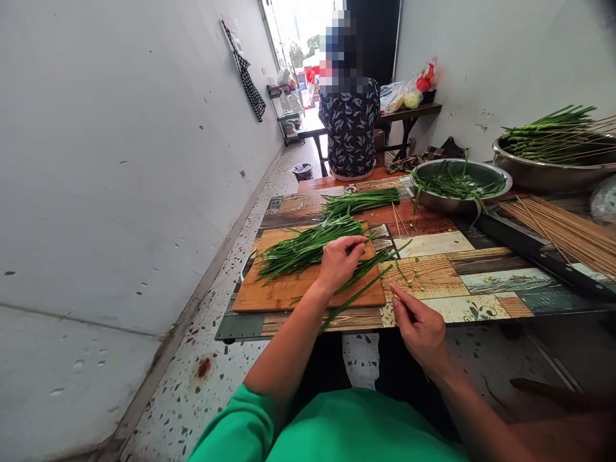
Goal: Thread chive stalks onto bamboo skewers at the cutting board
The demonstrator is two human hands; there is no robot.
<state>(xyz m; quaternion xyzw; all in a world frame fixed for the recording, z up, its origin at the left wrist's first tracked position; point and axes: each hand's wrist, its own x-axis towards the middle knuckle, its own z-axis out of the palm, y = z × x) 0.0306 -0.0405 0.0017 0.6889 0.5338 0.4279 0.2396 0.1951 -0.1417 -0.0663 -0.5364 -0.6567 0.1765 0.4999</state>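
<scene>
A pile of long green garlic chives (308,247) lies on a wooden cutting board (274,295), with a few loose stalks trailing off its right side. My left hand (339,262) is over the board's right part, thumb and fingertips pinched on chive ends at the edge of the pile. Closer to the table's front edge, my right hand (419,326) is closed around a thin stick that looks like a bamboo skewer, mostly hidden by the fingers. Behind the board lies a second bundle of chives (363,201).
On the right are a steel bowl of chives (500,187), a larger basin (539,173) with skewered greens, many bamboo skewers (568,231) and a black-handled knife (529,250). Two or so loose skewers lie mid-table. A person (350,131) sits beyond the table, back turned.
</scene>
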